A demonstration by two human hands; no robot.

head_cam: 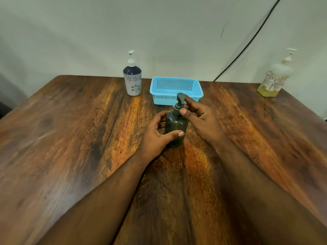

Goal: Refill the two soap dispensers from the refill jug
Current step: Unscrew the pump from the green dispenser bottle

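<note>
A dark green soap dispenser (176, 123) with a grey pump stands upright in the middle of the wooden table (70, 138). My left hand (156, 137) grips its body from the left, thumb across the front. My right hand (198, 117) pinches the pump collar between thumb and fingers. A second dispenser (132, 80), white with a dark blue top and flower pattern, stands at the back. The refill bottle (274, 78), holding a little yellow liquid and fitted with a pump, stands at the far right corner.
A light blue perforated plastic basket (177, 85) sits just behind the green dispenser. A black cable (247, 43) runs down the white wall behind the table.
</note>
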